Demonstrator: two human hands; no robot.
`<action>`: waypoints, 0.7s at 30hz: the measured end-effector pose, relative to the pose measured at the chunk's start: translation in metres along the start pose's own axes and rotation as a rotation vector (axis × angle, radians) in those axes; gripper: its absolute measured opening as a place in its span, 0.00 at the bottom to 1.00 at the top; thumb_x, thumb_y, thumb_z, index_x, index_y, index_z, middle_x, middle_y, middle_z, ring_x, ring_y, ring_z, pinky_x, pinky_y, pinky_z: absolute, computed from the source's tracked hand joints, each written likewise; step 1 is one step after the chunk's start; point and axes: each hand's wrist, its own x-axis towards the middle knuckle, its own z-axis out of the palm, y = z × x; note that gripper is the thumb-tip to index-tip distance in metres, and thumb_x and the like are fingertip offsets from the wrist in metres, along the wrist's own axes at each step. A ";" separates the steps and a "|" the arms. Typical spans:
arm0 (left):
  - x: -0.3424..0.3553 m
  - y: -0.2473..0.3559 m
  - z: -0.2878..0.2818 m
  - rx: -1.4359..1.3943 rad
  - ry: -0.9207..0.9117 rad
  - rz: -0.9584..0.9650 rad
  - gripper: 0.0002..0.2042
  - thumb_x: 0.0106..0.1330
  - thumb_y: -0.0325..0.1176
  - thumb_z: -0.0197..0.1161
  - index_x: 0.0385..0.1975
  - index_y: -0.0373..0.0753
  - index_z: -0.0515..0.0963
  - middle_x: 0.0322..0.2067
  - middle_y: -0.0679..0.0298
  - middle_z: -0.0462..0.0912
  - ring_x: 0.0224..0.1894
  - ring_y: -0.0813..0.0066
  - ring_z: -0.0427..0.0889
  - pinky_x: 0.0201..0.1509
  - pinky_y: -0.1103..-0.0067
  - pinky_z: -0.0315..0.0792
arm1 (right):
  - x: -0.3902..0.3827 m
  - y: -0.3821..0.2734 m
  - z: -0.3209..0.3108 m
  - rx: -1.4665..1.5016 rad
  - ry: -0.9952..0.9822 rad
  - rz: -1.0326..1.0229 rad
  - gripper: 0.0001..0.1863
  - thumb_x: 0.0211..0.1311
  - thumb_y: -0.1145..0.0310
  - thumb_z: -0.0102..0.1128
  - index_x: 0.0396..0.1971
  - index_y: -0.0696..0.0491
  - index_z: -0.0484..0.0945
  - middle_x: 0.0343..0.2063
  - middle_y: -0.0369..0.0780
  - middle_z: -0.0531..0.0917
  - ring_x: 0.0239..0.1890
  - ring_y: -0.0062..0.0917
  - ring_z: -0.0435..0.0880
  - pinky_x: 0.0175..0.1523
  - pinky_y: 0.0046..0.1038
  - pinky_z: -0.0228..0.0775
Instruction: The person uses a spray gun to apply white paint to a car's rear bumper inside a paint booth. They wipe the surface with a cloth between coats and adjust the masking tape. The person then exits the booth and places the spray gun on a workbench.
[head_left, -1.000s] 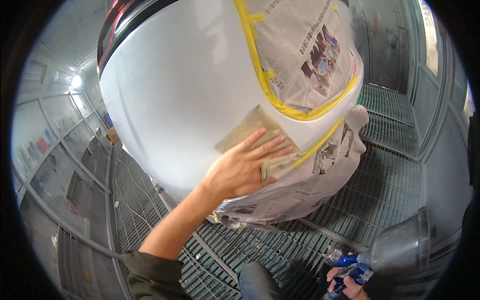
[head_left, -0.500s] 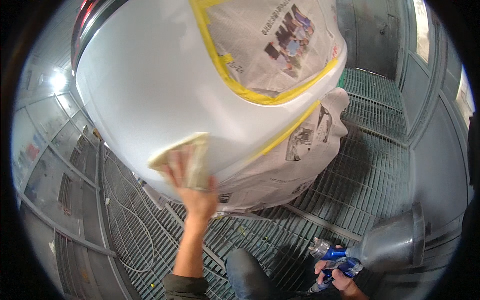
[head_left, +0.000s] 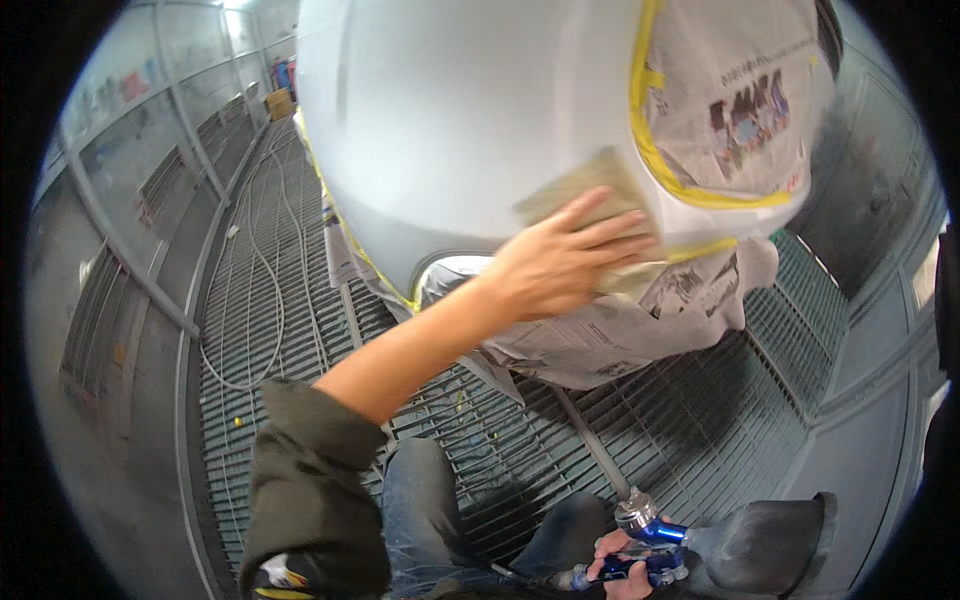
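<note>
A curved, pale car body panel fills the upper middle. Against its lower right part, my left hand presses a yellowish wiping cloth, fingers spread over it. Newspaper masking, edged with yellow tape, covers an area right of the cloth, and more newspaper hangs below the panel. Low in the view, my right hand is wrapped round the handle of a blue and silver spray gun. The gun's dark grey paint cup points to the right, away from the panel.
Metal floor grating runs under the car and my legs. A pale hose loops over the grating on the left. Grey booth walls stand on both sides. A brown box sits far back on the left.
My left hand has slid the cloth rightward across the panel, up to the taped edge. The view has shifted left, showing more floor there. The spray gun stays in my right hand.
</note>
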 end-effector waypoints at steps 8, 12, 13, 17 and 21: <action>-0.193 -0.047 0.093 -0.832 1.007 -1.569 0.31 0.75 0.54 0.39 0.68 0.35 0.59 0.67 0.53 0.62 0.69 0.59 0.61 0.71 0.67 0.53 | 0.020 -0.026 0.012 -0.075 -0.147 0.178 0.27 0.65 0.47 0.57 0.48 0.58 0.70 0.42 0.44 0.76 0.27 0.27 0.79 0.27 0.26 0.73; -0.198 -0.077 0.108 -1.433 1.343 -1.871 0.32 0.76 0.56 0.36 0.67 0.34 0.60 0.65 0.53 0.66 0.65 0.62 0.67 0.67 0.69 0.63 | 0.004 -0.028 -0.016 0.092 -0.115 0.211 0.23 0.68 0.51 0.56 0.47 0.57 0.69 0.46 0.45 0.73 0.37 0.30 0.78 0.35 0.31 0.77; -0.172 -0.081 0.080 -1.433 1.319 -1.784 0.32 0.76 0.56 0.36 0.67 0.34 0.60 0.64 0.54 0.68 0.65 0.62 0.68 0.66 0.69 0.64 | 0.003 -0.030 -0.022 0.122 -0.138 0.180 0.21 0.69 0.53 0.56 0.47 0.56 0.69 0.48 0.45 0.72 0.41 0.31 0.77 0.38 0.32 0.77; -0.101 -0.126 0.008 -0.517 0.768 -1.452 0.28 0.78 0.51 0.35 0.64 0.33 0.65 0.60 0.50 0.71 0.62 0.58 0.69 0.68 0.68 0.58 | 0.009 -0.031 -0.016 0.110 -0.038 0.212 0.18 0.71 0.54 0.53 0.45 0.55 0.69 0.48 0.45 0.72 0.42 0.32 0.76 0.41 0.31 0.76; 0.022 -0.065 -0.043 -0.250 0.851 -0.645 0.24 0.70 0.44 0.51 0.65 0.45 0.67 0.69 0.60 0.60 0.75 0.57 0.46 0.76 0.56 0.32 | 0.016 -0.035 0.006 -0.051 -0.045 0.145 0.17 0.71 0.55 0.49 0.45 0.55 0.69 0.45 0.44 0.73 0.35 0.31 0.77 0.37 0.29 0.74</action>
